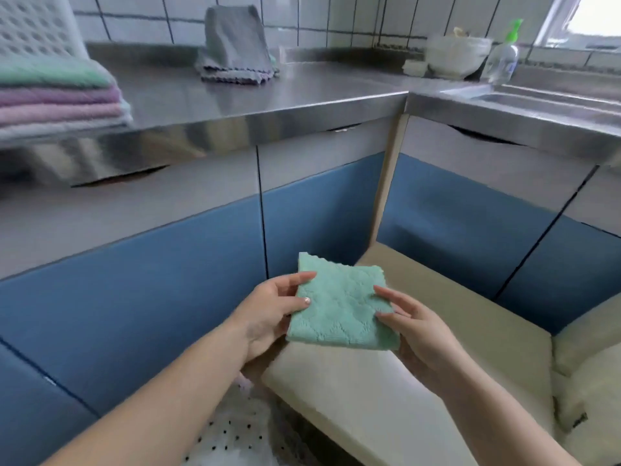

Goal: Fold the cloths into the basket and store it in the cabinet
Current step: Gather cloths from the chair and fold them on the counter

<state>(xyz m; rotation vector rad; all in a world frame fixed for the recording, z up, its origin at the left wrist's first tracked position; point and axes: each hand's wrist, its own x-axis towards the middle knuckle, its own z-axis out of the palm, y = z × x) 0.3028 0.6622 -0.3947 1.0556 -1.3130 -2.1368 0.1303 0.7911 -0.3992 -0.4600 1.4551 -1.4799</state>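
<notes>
Pinching a folded green cloth [339, 307] by its opposite edges, the left hand [272, 312] and right hand [418, 331] hold it in the air in front of the blue cabinet doors [151, 274]; fingers beneath the cloth are hidden. At 6 o'clock a white perforated basket [235, 435] is cut off by the frame. At 10 o'clock stacked folded cloths [57, 95] blur at the edge of the steel counter [268, 92]. At 12 o'clock sits a grey cloth [235, 45].
</notes>
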